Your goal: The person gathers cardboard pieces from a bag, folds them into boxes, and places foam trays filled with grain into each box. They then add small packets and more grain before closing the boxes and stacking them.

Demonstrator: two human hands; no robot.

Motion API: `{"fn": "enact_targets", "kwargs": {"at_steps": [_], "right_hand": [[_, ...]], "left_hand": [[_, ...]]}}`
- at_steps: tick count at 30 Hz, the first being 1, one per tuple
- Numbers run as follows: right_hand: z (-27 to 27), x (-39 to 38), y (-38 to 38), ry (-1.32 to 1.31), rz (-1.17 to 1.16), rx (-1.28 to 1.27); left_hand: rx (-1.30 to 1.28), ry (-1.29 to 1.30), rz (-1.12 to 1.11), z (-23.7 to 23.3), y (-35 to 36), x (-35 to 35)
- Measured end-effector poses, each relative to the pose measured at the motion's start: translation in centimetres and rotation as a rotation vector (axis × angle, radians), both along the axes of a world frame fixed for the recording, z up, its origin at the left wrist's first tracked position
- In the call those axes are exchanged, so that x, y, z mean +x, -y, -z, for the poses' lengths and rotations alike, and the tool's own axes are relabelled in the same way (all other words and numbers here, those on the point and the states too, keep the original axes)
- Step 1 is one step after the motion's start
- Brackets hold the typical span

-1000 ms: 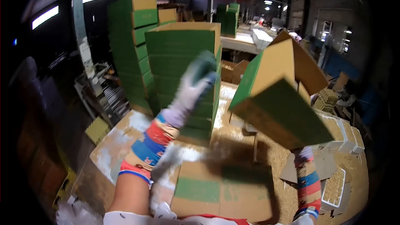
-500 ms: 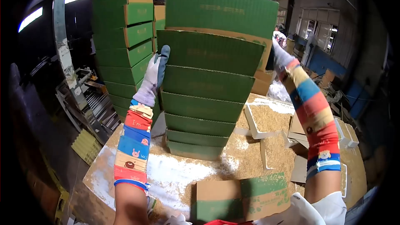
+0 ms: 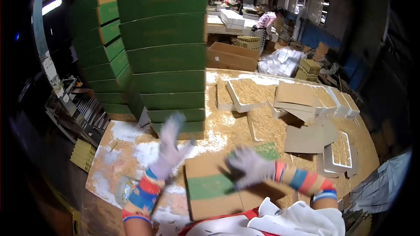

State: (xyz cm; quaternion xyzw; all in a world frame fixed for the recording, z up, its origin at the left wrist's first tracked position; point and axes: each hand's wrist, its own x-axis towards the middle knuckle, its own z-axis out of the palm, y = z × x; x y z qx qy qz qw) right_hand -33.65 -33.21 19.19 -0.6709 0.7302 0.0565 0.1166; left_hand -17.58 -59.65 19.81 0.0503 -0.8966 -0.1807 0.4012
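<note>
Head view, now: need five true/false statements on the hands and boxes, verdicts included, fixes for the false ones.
1. The left hand and right hand both wear gloves. True.
2. The left hand grips a green box. False: it is open, with fingers spread and nothing visible in it.
3. The right hand is at the flat cardboard in front of the person. True.
4. The near green box stack stands on the table. True.
5. The grey cardboard sheet lies left of that stack. False: it lies to the right.
</note>
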Motion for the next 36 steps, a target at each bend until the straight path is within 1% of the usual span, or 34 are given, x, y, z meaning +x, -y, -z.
{"fn": "enact_targets", "kwargs": {"at_steps": [1,2,3,4,5,6,7,8,9,10,11,13,14,15,16,17,19,20,21,23,24,25,26,27,28,29,31,32,33,34,35,36], "right_hand": [[3.3,2.0,-4.7,0.054,0.005,0.041],[6.0,3.9,-8.5,-0.037,0.0,-0.019],[8.0,5.3,-11.7,-0.126,-0.009,-0.076],[9.8,6.1,-14.0,-0.214,0.01,-0.13],[10.6,7.0,-15.2,-0.299,0.028,-0.185],[11.2,7.6,-16.2,-0.384,0.049,-0.246],[11.5,8.0,-17.4,-0.272,0.058,-0.264],[9.2,8.3,-17.7,-0.164,0.067,-0.283],[6.4,8.1,-17.7,-0.063,0.076,-0.307],[3.5,7.5,-17.7,-0.044,0.016,-0.352],[1.8,6.6,-17.7,-0.166,-0.042,-0.488],[-4.4,5.8,-17.6,-0.239,0.133,-0.485],[-7.2,4.8,-16.9,-0.255,0.135,-0.653],[-9.3,3.7,-16.1,-0.273,0.136,-0.821],[-9.4,2.5,-14.9,-0.242,0.144,-0.763],[-8.7,1.2,-13.3,-0.209,0.149,-0.705],[-7.3,-0.5,-10.9,-0.321,0.098,-0.884],[-7.7,0.3,-10.9,-0.286,0.142,-0.792],[-8.0,1.5,-11.2,-0.292,0.168,-0.785],[-7.5,2.6,-11.9,-0.34,0.182,-0.869],[-7.2,2.7,-12.5,-0.299,0.187,-0.838],[-7.0,2.7,-13.2,-0.238,0.162,-0.875],[-6.8,1.9,-14.1,-0.143,0.015,-0.827],[-7.1,1.3,-14.7,-0.049,-0.128,-0.781],[-8.2,1.5,-15.9,0.095,-0.139,-0.76],[-10.0,1.4,-17.3,0.164,-0.127,-0.735],[-10.3,0.6,-17.5,0.69,-0.199,-0.728],[-9.5,1.8,-16.7,0.774,-0.174,-0.612],[-8.3,2.7,-14.9,0.659,-0.228,-0.57],[-6.3,2.3,-14.2,0.68,-0.195,-0.41],[-4.6,1.8,-13.4,0.694,-0.167,-0.254],[-5.0,0.8,-12.0,1.015,-0.051,-0.172]], "left_hand": [[0.096,0.171,0.023,2.2,-3.4,0.9],[0.086,0.309,0.024,5.7,-5.5,1.6],[0.227,0.354,0.04,8.8,-7.5,2.3],[0.293,0.442,0.05,9.8,-9.7,3.0],[0.358,0.533,0.06,9.7,-11.6,3.5],[0.303,0.603,0.14,9.2,-13.2,3.7],[0.244,0.675,0.224,8.5,-14.7,4.0],[0.151,0.808,0.307,6.0,-16.2,4.1],[0.119,0.958,0.402,3.1,-17.3,4.6],[0.084,1.084,0.518,0.1,-17.8,4.9],[0.049,1.206,0.636,-2.7,-17.6,5.1],[0.148,1.211,0.835,-7.0,-16.2,5.8],[0.454,1.203,0.882,-9.3,-16.0,5.2],[0.654,1.172,0.881,-10.1,-15.3,4.9],[0.718,1.12,0.855,-9.8,-14.1,4.7],[0.784,1.067,0.825,-8.3,-12.2,4.2],[0.913,0.954,0.758,-5.1,-8.4,2.9],[0.969,0.888,0.723,-5.0,-7.4,2.2],[0.974,0.876,0.642,-8.1,-9.5,1.3],[0.759,0.798,0.48,-8.1,-8.2,0.0],[0.663,0.701,0.445,-7.5,-7.0,-0.3],[0.569,0.602,0.41,-6.9,-6.0,-0.3],[0.858,0.559,0.446,-8.2,-6.3,0.4],[0.661,0.431,0.324,-7.6,-4.8,0.7],[0.707,0.263,0.252,-7.7,-3.4,1.7],[0.747,0.095,0.179,-7.8,-2.6,2.5],[0.73,-0.107,0.007,-6.0,-3.6,2.2],[0.495,-0.079,0.197,-2.9,-4.6,0.3],[0.353,0.214,0.216,-4.5,-9.8,-0.1],[0.258,0.678,0.355,-6.3,-13.0,-0.2],[-0.109,0.833,0.55,-5.0,-13.7,-0.7],[0.24,0.858,0.603,-4.6,-12.9,-0.7]]}}
